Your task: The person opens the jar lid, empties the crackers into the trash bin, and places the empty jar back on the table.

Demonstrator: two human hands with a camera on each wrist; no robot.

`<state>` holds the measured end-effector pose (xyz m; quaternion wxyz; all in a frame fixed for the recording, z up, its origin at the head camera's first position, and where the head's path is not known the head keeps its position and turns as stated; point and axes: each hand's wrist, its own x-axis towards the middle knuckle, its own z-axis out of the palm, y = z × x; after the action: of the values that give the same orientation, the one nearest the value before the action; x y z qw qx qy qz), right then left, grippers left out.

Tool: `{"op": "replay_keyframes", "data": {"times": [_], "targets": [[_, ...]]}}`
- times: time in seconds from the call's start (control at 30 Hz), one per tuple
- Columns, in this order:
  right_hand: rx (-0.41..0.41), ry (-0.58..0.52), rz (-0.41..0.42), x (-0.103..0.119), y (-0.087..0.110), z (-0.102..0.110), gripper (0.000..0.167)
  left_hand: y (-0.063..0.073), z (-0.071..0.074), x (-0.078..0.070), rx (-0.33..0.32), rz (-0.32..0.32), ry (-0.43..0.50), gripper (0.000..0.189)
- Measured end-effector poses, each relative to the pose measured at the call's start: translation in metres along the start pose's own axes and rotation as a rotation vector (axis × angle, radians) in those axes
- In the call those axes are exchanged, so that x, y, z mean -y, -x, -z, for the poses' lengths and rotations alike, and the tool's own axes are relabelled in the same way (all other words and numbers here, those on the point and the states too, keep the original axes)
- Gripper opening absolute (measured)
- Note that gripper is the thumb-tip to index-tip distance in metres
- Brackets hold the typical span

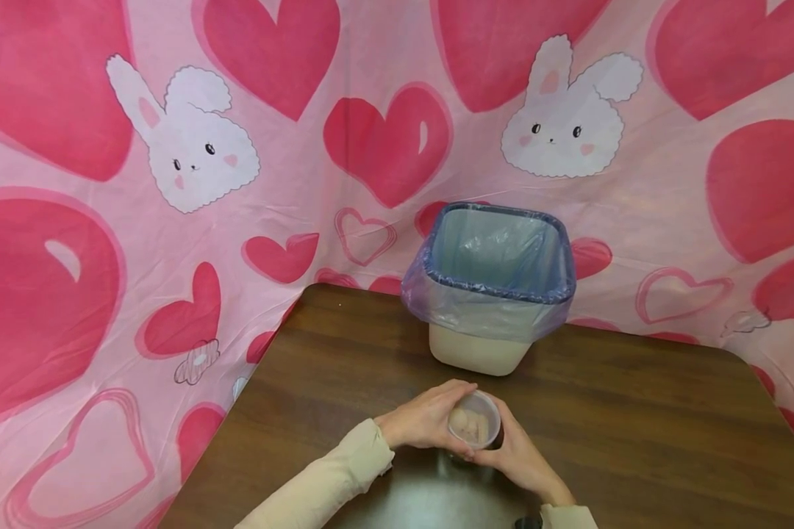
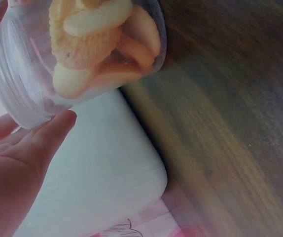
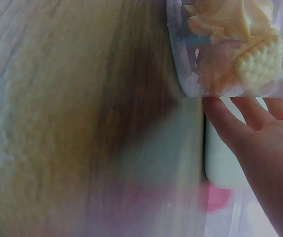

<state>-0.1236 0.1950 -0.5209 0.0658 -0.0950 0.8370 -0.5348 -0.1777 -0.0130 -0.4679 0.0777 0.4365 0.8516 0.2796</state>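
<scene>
A clear plastic jar (image 1: 474,420) with pale biscuits (image 2: 87,44) in it is between both hands, over the table's near middle. My left hand (image 1: 426,419) grips its upper end from the left, fingertips at the ridged, see-through rim (image 2: 23,74) in the left wrist view. From the other side my right hand (image 1: 519,452) holds the jar, thumb at the near side and fingers round the far side. In the right wrist view, the right fingers (image 3: 223,123) lie along the jar's wall, and a dimpled biscuit (image 3: 260,61) shows through it.
A cream bin (image 1: 479,349) lined with a purplish plastic bag (image 1: 496,312) stands just beyond the hands on the brown wooden table (image 1: 635,426). Pink cloth (image 1: 291,176) with hearts and rabbits hangs behind and to the left. A small dark object (image 1: 528,522) shows near the right cuff.
</scene>
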Motion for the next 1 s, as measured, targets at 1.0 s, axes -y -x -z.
{"op": "replay_keyframes", "data": {"times": [1.0], "targets": [[-0.013,0.024,0.049,-0.001,0.0,0.002,0.09,0.002,-0.013,-0.025,-0.175,0.147,-0.35,0.102]]}}
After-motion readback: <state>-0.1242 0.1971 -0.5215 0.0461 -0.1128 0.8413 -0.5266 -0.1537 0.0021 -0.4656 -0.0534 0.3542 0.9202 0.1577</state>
